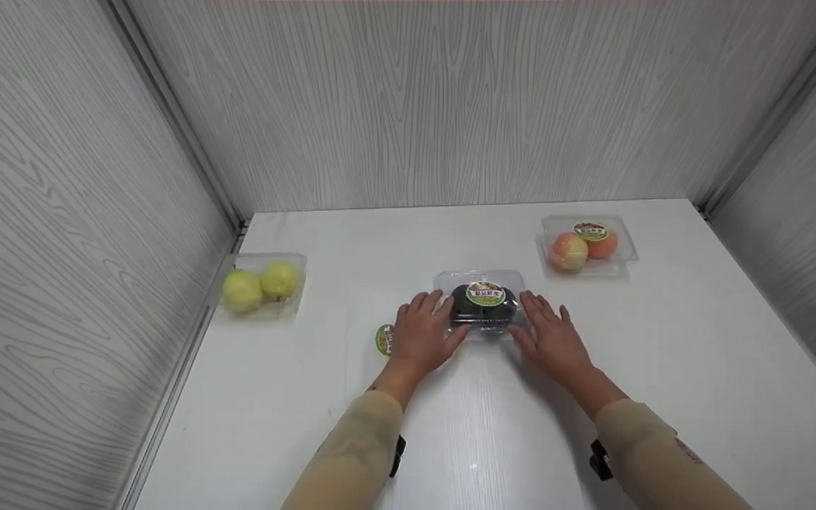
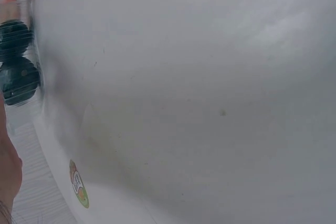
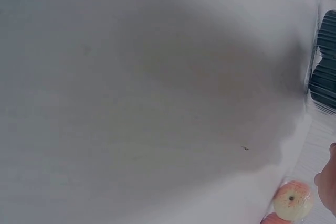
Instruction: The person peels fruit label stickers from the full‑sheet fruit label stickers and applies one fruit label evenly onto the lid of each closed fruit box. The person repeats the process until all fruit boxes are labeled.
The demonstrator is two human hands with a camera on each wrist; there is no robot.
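Clamshell [image 1: 461, 277] (clear, labelled) lies between left grip [image 1: 422, 331] and right grip [image 1: 555, 341].

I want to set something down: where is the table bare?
Bare table: between the green-fruit pack and sticker; also right of the right hand, in front of the reddish-fruit pack. Crowded: the middle, where that hand and the left hand flank the dark-fruit pack.
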